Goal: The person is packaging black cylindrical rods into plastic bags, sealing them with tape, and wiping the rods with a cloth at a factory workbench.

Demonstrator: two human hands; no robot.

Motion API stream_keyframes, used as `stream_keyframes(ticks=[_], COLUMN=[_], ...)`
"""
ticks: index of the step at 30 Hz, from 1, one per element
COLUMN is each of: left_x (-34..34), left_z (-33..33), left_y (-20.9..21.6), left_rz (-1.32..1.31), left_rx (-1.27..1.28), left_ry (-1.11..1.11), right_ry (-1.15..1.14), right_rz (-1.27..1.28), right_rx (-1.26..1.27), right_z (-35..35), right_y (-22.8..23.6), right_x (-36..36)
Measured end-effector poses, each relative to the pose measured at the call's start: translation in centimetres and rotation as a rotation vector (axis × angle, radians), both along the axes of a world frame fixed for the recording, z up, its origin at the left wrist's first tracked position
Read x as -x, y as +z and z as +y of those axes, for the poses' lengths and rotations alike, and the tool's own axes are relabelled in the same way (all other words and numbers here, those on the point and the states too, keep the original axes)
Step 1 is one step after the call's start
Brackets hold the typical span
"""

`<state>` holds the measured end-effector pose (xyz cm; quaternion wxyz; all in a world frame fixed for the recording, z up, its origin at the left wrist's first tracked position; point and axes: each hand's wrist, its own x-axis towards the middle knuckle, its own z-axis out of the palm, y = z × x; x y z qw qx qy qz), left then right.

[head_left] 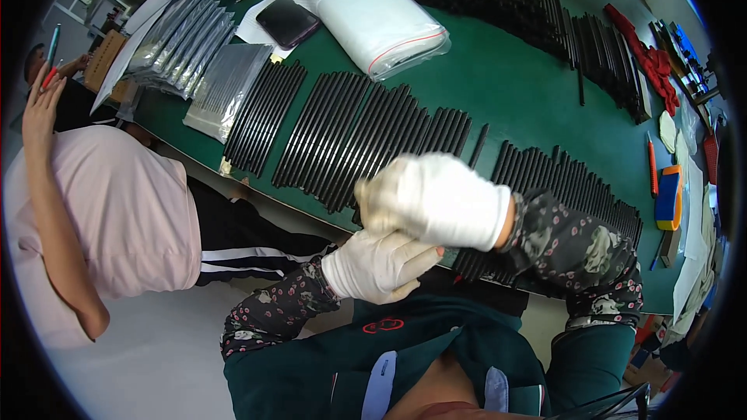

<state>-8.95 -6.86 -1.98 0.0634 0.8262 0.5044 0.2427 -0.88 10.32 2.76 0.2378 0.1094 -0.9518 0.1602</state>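
My right hand (436,198), in a white glove, is closed like a fist just above my left hand, its finger end smeared by motion. Below it, my left hand (381,266), also gloved, has its fingers bent together and pointing right, one bare fingertip showing. The hands overlap and hide whatever may be between them. Just beyond them, rows of thin black rods (381,128) lie side by side on the green table. A single black rod (480,144) lies apart from the rows. To the right, more black rods (556,179) reach under my right forearm.
Several bagged bundles (226,82), a dark phone (287,22) and a white plastic-wrapped packet (381,23) lie toward the back left. Black rods (498,0) are stacked at the far side. An orange-handled tool (652,163) and a blue-orange block (668,198) lie right. A person in pink (117,210) is at left.
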Motion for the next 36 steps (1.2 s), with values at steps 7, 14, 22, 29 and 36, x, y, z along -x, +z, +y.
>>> stream_keyframes(ticks=[7, 14, 22, 29, 36], left_x=[-0.4, -0.3, -0.5, -0.3, 2.6], left_z=[2.2, 1.7, 1.6, 1.3, 6.0], left_y=[1.4, 1.8, 1.9, 3.4, 6.3], left_rz=[-0.036, -0.028, 0.002, -0.03, 0.18], left_rx=[-0.146, -0.131, -0.149, -0.05, -0.059], left_ry=[-0.002, 0.018, 0.031, 0.029, 0.0], right_ry=[-0.652, -0.247, -0.027, -0.651, -0.696], right_rz=[0.155, -0.046, -0.059, 0.036, -0.103], right_rx=[-0.096, -0.045, -0.009, 0.341, 0.344], right_z=[9.5, 6.0, 2.0, 9.0, 7.4], right_y=[-0.9, -0.8, -0.9, 1.7, 2.8], right_x=[0.3, -0.2, -2.4, -5.6, -11.6])
